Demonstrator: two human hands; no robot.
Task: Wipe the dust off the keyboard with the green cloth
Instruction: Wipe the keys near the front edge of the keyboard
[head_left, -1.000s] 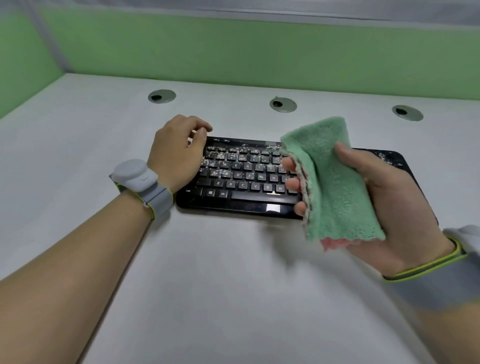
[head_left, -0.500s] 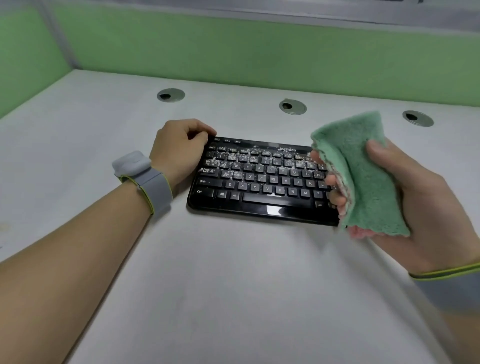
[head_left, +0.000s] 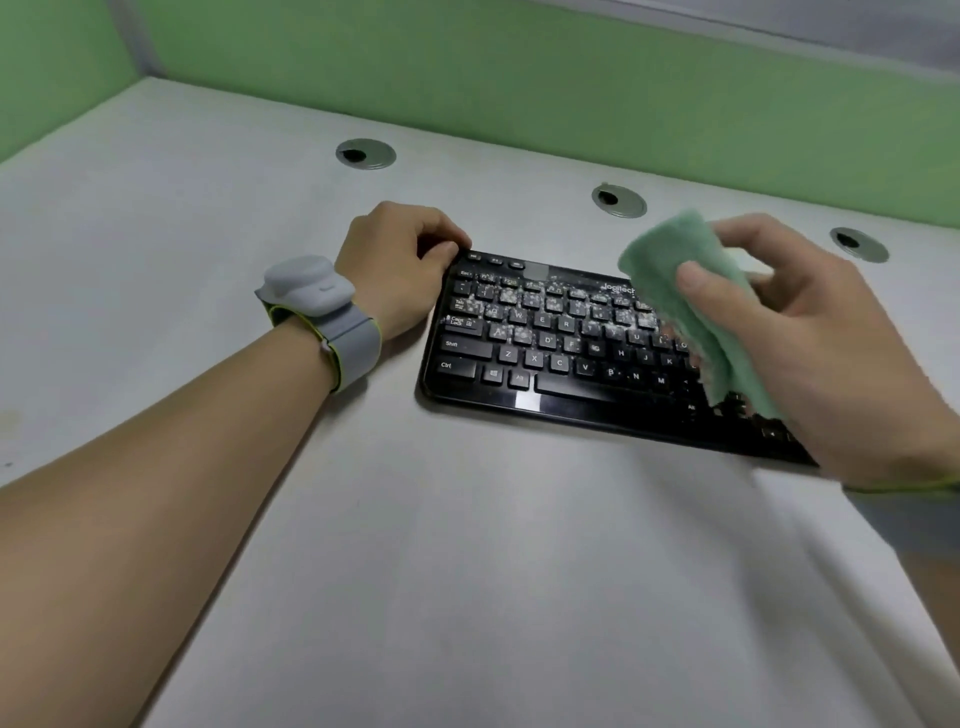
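A black keyboard (head_left: 550, 343) lies on the white desk, its upper key rows speckled with pale dust. My left hand (head_left: 397, 265) rests curled against the keyboard's far left corner, fingers on its edge. My right hand (head_left: 826, 358) holds the folded green cloth (head_left: 685, 291) over the right half of the keyboard, thumb pressed on the cloth's front. The cloth hangs down and hides the keys on the right side. Whether it touches the keys I cannot tell.
The white desk (head_left: 467, 545) is bounded by green partition walls (head_left: 519, 78) behind and to the left. Three round cable grommets (head_left: 365, 154) sit in a row behind the keyboard. Grey bands wrap both wrists.
My right hand has carried the cloth away from me and lower, over the keyboard's right half. The view has shifted right. My left hand stays at the keyboard's left corner.
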